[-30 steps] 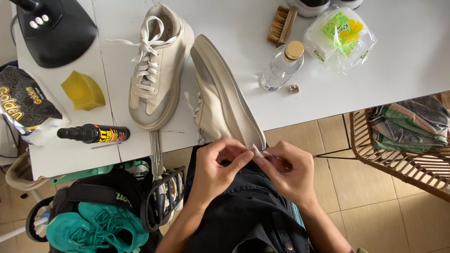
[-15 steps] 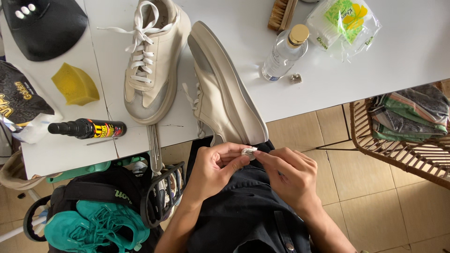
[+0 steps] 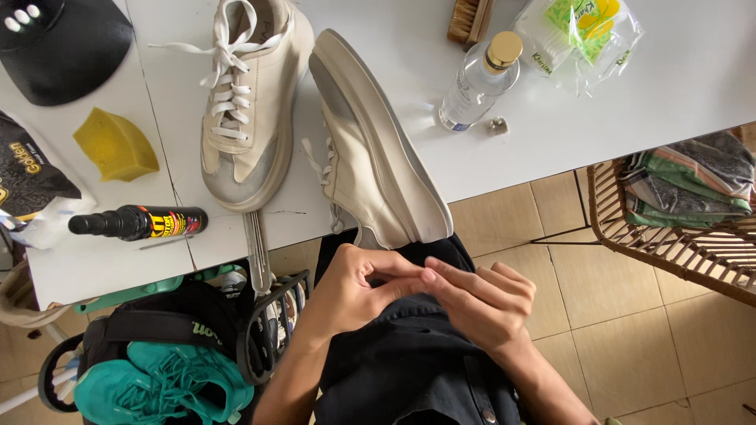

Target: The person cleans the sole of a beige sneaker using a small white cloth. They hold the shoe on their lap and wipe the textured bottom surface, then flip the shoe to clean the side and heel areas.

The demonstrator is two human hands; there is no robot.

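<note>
Head view: left hand (image 3: 354, 287) and right hand (image 3: 480, 303) meet over the lap, fingertips pressed together; whether they pinch anything cannot be told. Best kept close, just below the tipped shoe (image 3: 378, 157). Counter (image 3: 669, 86): two cream shoes, one bottle (image 3: 480, 83), one sponge (image 3: 116, 144).

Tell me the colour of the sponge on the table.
Yellow; the sponge shows best in the head view.

Smooth matt leather sneaker (image 3: 378, 165); glossy white table (image 3: 669, 86); clear glass bottle (image 3: 476, 83); woven wicker basket (image 3: 669, 244).
</note>
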